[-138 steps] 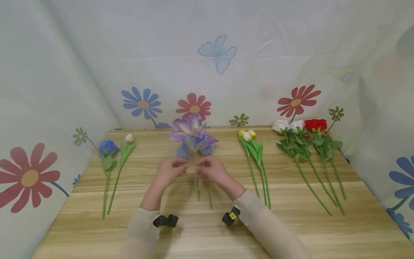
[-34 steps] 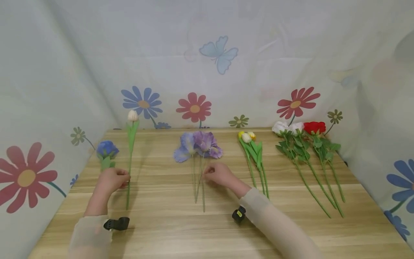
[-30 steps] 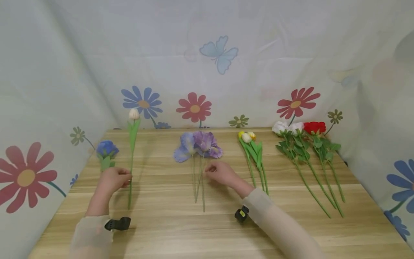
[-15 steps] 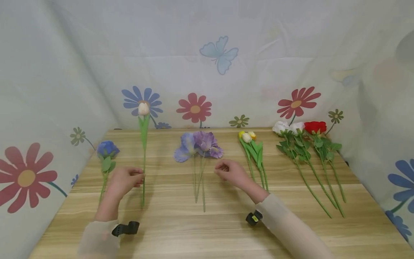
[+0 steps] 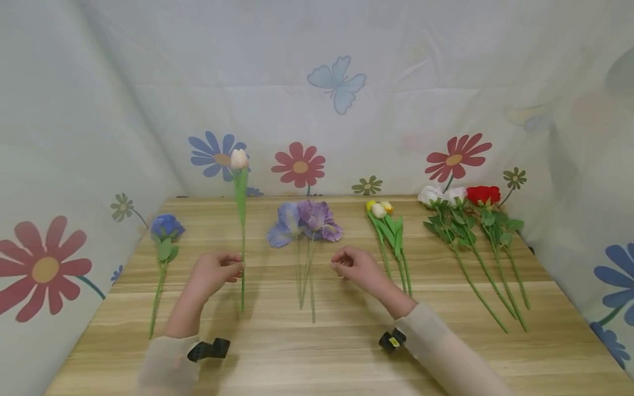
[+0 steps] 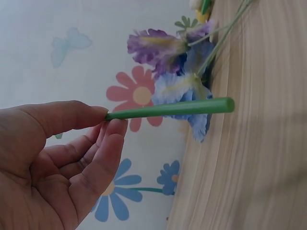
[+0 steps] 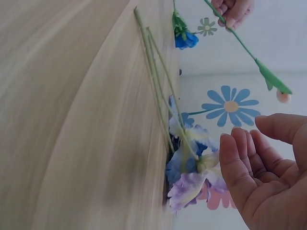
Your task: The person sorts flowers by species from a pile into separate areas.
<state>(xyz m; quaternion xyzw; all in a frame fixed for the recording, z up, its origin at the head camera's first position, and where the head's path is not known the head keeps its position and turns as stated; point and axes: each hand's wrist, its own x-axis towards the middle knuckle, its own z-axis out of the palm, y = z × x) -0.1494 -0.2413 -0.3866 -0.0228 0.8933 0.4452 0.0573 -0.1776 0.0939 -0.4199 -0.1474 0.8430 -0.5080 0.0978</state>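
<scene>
My left hand (image 5: 213,272) pinches the green stem of a pale pink tulip (image 5: 239,159) between thumb and fingertips. The tulip is held upright, bloom above the back edge of the table. In the left wrist view the lower end of its stem (image 6: 192,106) sticks out past the fingertips. Several blue and purple irises (image 5: 314,217) lie together at the middle of the table, between the two hands. To their right hovers my right hand (image 5: 361,269), fingers loosely bent with nothing between them. The right wrist view shows that palm (image 7: 268,191) beside the iris blooms.
A blue rose (image 5: 167,226) lies at the left of the wooden table (image 5: 297,363). Right of the irises is a small bunch of white and yellow tulips (image 5: 378,210). White roses (image 5: 430,194) and red roses (image 5: 482,193) lie farther right. Printed cloth hangs behind and at both sides.
My left hand has picked up the tulip from beside the blue rose and carried it right, toward the irises. My right hand has drawn away from the iris stems to the right.
</scene>
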